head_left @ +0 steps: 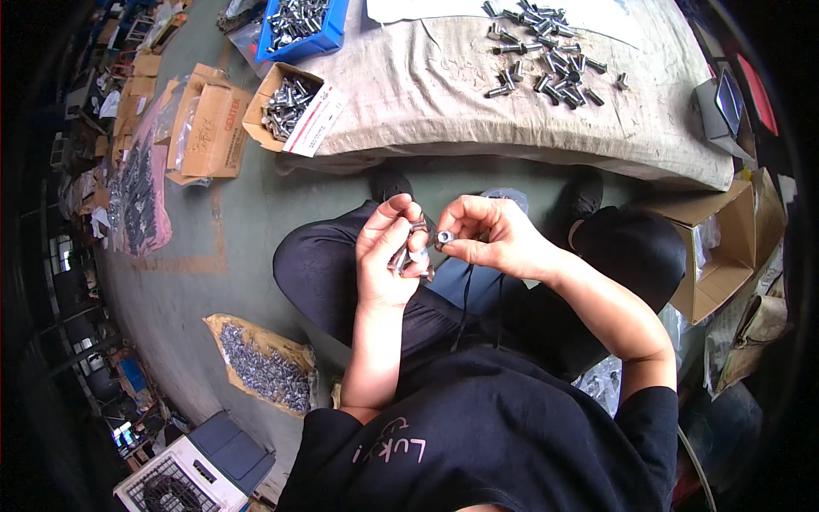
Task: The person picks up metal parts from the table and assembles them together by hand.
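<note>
My left hand (pixel 384 256) is cupped, palm up, around several shiny metal bolts (pixel 399 259). Between the thumb and fingers of my right hand (pixel 499 236) is a small round metal piece with a socket-like hollow in its end (pixel 444 238); the rest of it is hidden by the fingers. The two hands are close together above my lap, a small gap between their fingertips. On the cloth-covered table (pixel 409 102) ahead lies a loose pile of metal bolts (pixel 559 64).
Metal parts fill a blue bin (pixel 337 38) and an open carton (pixel 256 128) at the table's left. A brown box (pixel 223 128) and a sack of small metal parts (pixel 264 363) lie on the floor to the left. An open carton (pixel 725 247) stands right of my knee.
</note>
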Available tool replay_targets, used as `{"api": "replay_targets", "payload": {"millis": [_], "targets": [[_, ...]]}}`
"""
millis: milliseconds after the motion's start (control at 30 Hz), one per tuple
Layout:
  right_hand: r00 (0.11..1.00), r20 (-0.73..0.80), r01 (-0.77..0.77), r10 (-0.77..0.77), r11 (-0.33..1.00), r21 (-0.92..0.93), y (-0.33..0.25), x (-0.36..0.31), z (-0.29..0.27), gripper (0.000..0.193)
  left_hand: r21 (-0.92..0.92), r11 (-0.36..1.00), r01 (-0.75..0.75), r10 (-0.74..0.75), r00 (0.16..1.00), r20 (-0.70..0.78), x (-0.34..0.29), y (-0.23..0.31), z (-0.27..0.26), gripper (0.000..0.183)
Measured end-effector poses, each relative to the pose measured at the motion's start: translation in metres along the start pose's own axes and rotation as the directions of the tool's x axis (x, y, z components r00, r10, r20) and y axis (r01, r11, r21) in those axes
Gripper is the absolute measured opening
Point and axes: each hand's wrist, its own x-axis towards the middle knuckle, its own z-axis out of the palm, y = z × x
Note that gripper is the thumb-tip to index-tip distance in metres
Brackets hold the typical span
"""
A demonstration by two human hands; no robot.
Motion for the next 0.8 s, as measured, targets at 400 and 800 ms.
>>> {"api": "replay_targets", "payload": {"millis": [400,800], "targets": [[0.988,-0.029,-0.134,0.153,0.932,0.337,0.005,0.002,-0.005,0.018,-0.065,0.992,0.112,-0.105,0.990,0.094,-0.002,-0.002,0.005,0.031],[0.986,-0.037,-0.166,0.166,0.986,-0.022,0.001,0.005,-0.010,0.020,0.502,0.865,-0.013,0.018,1.000,-0.005,-0.012,-0.003,0.019,0.036]]}}
